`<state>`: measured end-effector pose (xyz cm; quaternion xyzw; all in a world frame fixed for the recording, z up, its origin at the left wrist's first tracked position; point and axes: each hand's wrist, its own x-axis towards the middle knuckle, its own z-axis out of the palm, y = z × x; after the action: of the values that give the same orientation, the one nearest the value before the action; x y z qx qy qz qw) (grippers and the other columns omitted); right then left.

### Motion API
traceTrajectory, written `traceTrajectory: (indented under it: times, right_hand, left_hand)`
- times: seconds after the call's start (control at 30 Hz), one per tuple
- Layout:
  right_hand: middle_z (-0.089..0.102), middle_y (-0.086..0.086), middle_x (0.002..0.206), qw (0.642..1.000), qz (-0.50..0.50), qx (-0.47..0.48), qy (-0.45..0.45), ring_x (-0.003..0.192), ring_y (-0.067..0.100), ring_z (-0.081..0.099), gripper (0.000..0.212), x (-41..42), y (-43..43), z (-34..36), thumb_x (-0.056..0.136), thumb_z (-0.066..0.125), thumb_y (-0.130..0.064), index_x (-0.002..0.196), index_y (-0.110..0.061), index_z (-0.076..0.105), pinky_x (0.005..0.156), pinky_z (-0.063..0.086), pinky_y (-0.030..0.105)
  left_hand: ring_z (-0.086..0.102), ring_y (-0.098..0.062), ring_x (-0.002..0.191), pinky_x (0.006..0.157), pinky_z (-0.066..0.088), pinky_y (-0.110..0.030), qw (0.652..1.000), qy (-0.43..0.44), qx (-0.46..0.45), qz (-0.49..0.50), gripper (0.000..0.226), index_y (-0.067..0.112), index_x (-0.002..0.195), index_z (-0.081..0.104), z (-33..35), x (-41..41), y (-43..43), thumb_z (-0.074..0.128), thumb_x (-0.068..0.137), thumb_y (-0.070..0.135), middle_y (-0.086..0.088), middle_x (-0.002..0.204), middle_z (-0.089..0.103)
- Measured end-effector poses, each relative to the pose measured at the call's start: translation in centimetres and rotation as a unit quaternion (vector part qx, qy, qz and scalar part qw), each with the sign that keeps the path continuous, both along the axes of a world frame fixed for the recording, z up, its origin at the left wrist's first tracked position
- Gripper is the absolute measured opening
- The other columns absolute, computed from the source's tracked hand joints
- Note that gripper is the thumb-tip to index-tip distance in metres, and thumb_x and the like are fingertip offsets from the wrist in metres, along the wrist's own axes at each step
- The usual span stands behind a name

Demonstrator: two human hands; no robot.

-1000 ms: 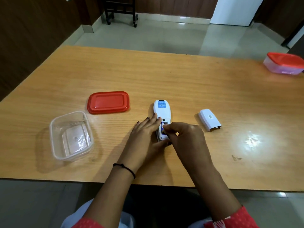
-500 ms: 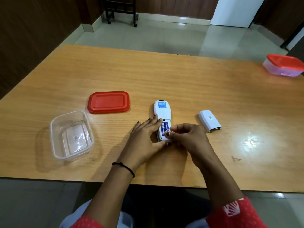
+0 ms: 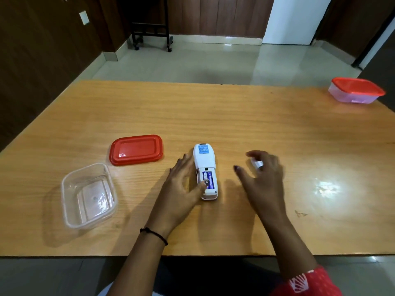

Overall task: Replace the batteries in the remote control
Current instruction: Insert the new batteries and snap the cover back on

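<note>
A white remote [image 3: 206, 161] lies face down on the wooden table [image 3: 213, 114], its battery compartment uncovered and a blue battery [image 3: 210, 179] seated in it. My left hand [image 3: 179, 189] rests against the remote's left side with straight fingers, and its thumb touches the near end of the compartment. To the right, my right hand [image 3: 263, 178] hovers with spread fingers over the white battery cover [image 3: 257, 163]. Only a small blurred piece of the cover shows between the fingers.
An empty clear plastic container [image 3: 111, 184] sits at the near left, with its red lid [image 3: 135, 149] lying behind it. A closed container with a red lid [image 3: 357, 89] stands at the far right corner. The table's near edge runs just below my wrists.
My right hand has left the battery compartment and moved right, over the battery cover. The left hand stays at the remote, its thumb now on the compartment.
</note>
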<state>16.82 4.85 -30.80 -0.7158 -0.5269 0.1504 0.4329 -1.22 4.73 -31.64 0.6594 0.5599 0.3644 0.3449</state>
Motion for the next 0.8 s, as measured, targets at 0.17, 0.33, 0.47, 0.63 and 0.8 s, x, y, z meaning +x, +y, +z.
traceTrajectory:
  times: [0.17,0.33,0.47,0.63,0.8]
  right_hand:
    - [0.044,0.013,0.14,0.984,-0.094,-0.114,-0.096,0.13,0.033,0.032,0.076,3.5,1.0,-1.9,0.079,0.07,-0.035,0.142,-0.018,0.033,0.104,0.028,0.047]
    - [0.061,0.004,0.125,0.999,-0.051,-0.015,0.01,0.112,0.026,0.052,0.055,2.0,0.9,-0.6,0.082,0.066,-0.028,0.133,-0.019,0.048,0.095,0.043,0.042]
    - [0.055,-0.004,0.124,0.995,0.069,-0.011,0.064,0.106,0.015,0.056,0.052,-3.0,-1.2,0.0,0.083,0.065,-0.029,0.132,-0.023,0.048,0.085,0.043,0.027]
    - [0.051,0.006,0.118,0.994,0.091,-0.006,-0.06,0.09,0.028,0.06,0.05,-6.7,-1.6,-1.4,0.083,0.056,-0.031,0.132,-0.022,0.048,0.079,0.05,0.039]
    - [0.056,0.011,0.116,0.988,0.104,0.011,-0.112,0.091,0.03,0.058,0.053,-7.6,-1.7,-2.2,0.078,0.066,-0.021,0.129,-0.018,0.052,0.077,0.05,0.038]
  left_hand:
    - [0.015,0.002,0.139,0.12,0.015,-0.036,0.999,-0.005,-0.01,0.046,0.056,0.024,0.145,0.032,0.3,0.1,0.1,0.055,0.093,0.024,0.007,0.152,0.032]
    - [0.03,-0.004,0.139,0.116,0.027,-0.033,0.996,-0.065,-0.039,0.056,0.051,0.025,0.143,0.036,0.3,0.3,0.2,0.051,0.094,0.021,0.006,0.15,0.039]
    - [0.044,-0.002,0.127,0.108,0.035,-0.026,0.977,-0.181,-0.08,0.082,0.049,0.018,0.142,0.039,1.0,0.6,0.5,0.049,0.095,0.012,0.005,0.146,0.044]
    - [0.064,-0.011,0.105,0.09,0.051,-0.026,0.892,-0.4,-0.183,0.106,0.039,0.01,0.136,0.045,1.3,1.0,0.4,0.046,0.097,0.014,-0.006,0.123,0.063]
    - [0.068,-0.015,0.094,0.086,0.052,-0.028,0.843,-0.485,-0.218,0.085,0.019,0.014,0.099,0.063,2.1,0.9,0.4,0.046,0.095,0.021,-0.007,0.103,0.072]
